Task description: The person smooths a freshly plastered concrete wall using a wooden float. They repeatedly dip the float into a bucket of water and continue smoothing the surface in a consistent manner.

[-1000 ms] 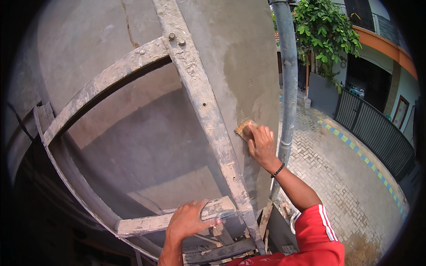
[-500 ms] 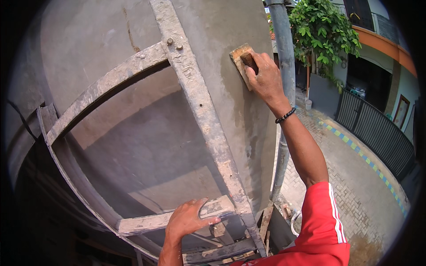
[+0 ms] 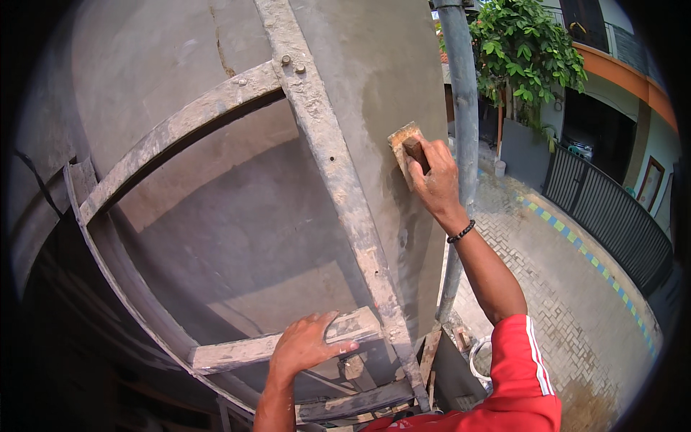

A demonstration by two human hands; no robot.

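My right hand [image 3: 436, 176] is closed round the handle of a plastering float [image 3: 404, 137]. The float's flat, mortar-stained board lies against the grey plastered wall [image 3: 360, 93], on its darker, damp-looking strip near the right edge. Lower down, my left hand [image 3: 306, 345] grips a mortar-crusted crossbar [image 3: 241, 354], its fingers laid over the bar and its thumb stretched along the near side. That bar belongs to a frame whose long slanting beam [image 3: 338, 180] runs between my two hands.
A grey pipe [image 3: 464, 93] stands upright just beyond the wall's edge. Far below are a paved lane [image 3: 554, 302], a dark gate [image 3: 594, 209] and a leafy tree [image 3: 522, 54]. Planks and a white bucket [image 3: 481, 358] are beneath my right arm.
My right hand has brought the float down the wall and slightly right. My left hand stays on the crossbar. The whole view has shifted a little.
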